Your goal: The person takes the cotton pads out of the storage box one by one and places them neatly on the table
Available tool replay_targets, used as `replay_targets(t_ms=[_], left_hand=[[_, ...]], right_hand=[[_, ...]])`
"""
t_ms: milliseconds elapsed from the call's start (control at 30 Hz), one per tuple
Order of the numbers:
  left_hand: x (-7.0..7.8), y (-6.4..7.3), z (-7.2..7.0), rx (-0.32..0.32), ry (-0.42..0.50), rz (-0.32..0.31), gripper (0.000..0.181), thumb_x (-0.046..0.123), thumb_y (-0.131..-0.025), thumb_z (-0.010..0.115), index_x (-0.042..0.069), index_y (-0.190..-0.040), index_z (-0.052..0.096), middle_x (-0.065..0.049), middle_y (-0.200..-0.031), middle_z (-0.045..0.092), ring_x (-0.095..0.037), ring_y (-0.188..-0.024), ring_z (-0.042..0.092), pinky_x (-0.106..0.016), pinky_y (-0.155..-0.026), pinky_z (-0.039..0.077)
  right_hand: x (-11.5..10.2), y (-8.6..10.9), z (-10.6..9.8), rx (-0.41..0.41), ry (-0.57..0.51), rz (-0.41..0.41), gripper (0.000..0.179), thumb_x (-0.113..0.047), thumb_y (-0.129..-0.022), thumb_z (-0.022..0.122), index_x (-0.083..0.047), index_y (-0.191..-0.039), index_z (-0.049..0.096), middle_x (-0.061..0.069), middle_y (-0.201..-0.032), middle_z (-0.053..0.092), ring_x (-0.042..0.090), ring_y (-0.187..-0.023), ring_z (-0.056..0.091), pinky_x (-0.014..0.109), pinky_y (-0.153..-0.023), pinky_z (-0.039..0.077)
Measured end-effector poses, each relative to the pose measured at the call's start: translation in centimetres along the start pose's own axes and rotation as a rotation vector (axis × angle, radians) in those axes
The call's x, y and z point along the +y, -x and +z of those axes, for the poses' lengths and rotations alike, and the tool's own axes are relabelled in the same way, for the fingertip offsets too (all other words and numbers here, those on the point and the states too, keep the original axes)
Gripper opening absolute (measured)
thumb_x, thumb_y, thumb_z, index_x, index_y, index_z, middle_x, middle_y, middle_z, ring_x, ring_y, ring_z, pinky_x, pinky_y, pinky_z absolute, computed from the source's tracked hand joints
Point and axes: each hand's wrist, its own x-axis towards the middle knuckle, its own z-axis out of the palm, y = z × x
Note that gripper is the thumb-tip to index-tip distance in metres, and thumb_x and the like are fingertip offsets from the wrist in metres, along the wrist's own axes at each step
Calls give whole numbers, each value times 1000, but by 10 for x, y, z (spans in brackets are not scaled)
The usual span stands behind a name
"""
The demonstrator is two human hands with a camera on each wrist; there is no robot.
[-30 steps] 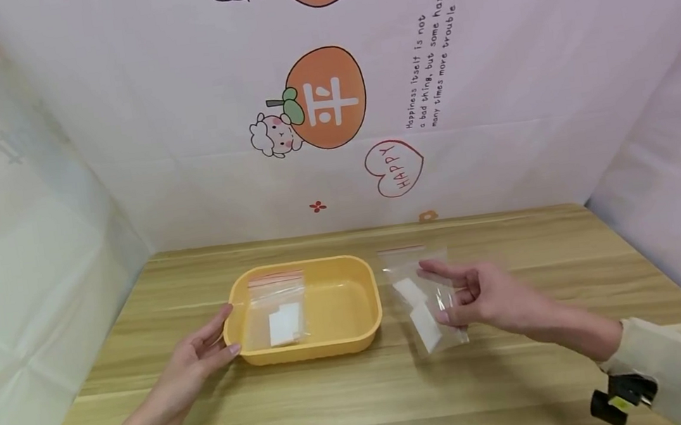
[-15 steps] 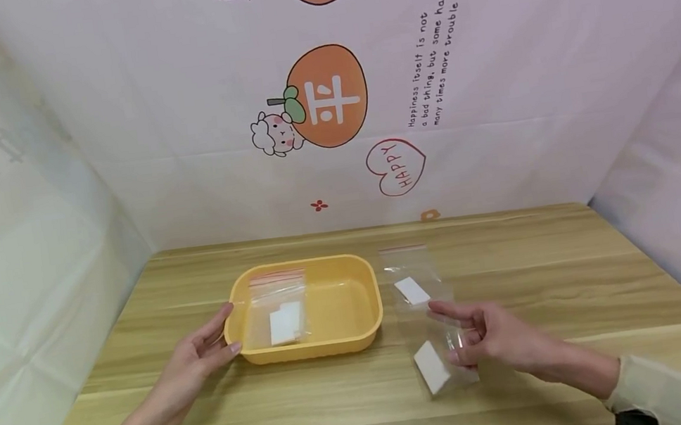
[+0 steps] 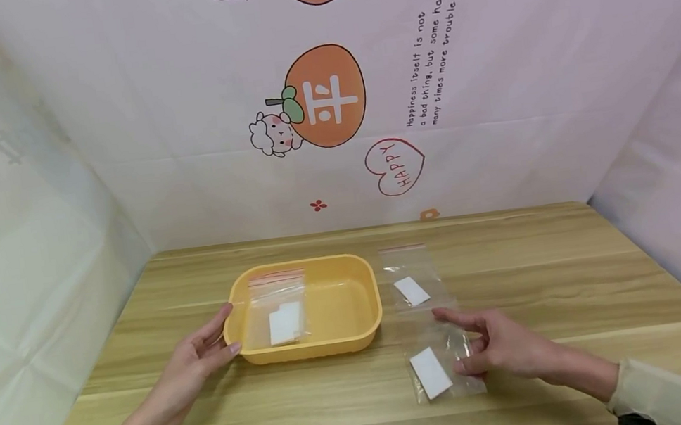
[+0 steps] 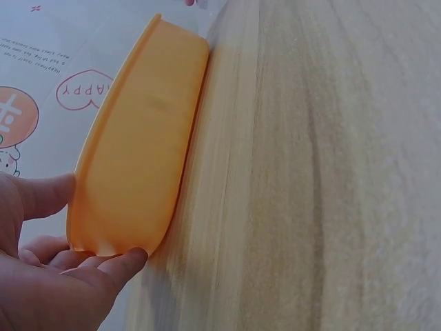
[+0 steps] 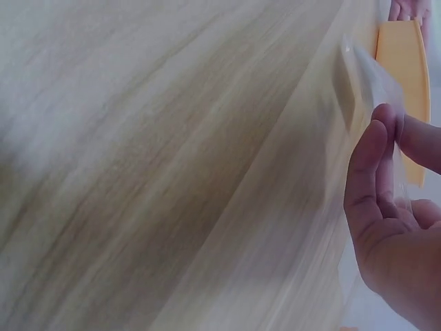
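A yellow plastic tray (image 3: 347, 346) sits on the table, and my left hand (image 3: 195, 358) grips its left end; the left wrist view shows thumb and fingers (image 4: 127, 265) at the end wall. Inside lie clear zip bags (image 3: 278, 293) with red-striped tops and white pieces in them. Right of the tray, a clear zip bag (image 3: 406, 259) holding a white rectangle (image 3: 412, 291) lies flat. Nearer the front, my right hand (image 3: 503, 345) pinches the right edge of another clear bag (image 3: 422, 333), close over the table, with a white rectangle (image 3: 431, 373) in it.
The wood-grain table (image 3: 315, 421) reaches back to a white printed cloth (image 3: 218, 206). Similar white cloth walls (image 3: 677, 150) stand on the left and right sides.
My right hand has moved toward the front with its bag, drawing it off the flat bag and lowering it close to the table. My left hand and the tray have stayed put.
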Motion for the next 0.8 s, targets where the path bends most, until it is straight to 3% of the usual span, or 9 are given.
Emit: replay_targets(t_ms=[100,200,333,800], left_hand=[[0,0,0,4,1,-3,81,12,-102,69,0,-166,20,-19,-173,12,-40,-156,19,-13,-104,38],[0,0,0,6,2,-5,81,11,-102,69,0,-166,20,-19,-173,12,-39,-155,19,-13,-104,39],[0,0,0,3,3,1,79,9,-103,68,0,-166,21,-18,-173,12,-40,-156,18,-13,-105,38],[-1,0,0,7,6,-7,79,10,-103,67,1,-166,20,-18,-173,10,-41,-155,19,-13,-104,37]], right_hand=[[0,0,0,3,47,13,94,-6,-84,87,6,-160,34,29,-98,72,9,-52,57,23,-47,50],[0,1,0,3,95,26,94,-9,-84,88,5,-160,35,7,-53,58,9,-46,53,26,-43,49],[0,2,0,6,137,28,94,-11,-84,89,3,-161,36,-3,-50,53,7,-41,49,25,-37,46],[7,0,-1,35,249,14,90,-9,-85,88,0,-161,40,-10,-48,43,4,-38,43,22,-35,41]])
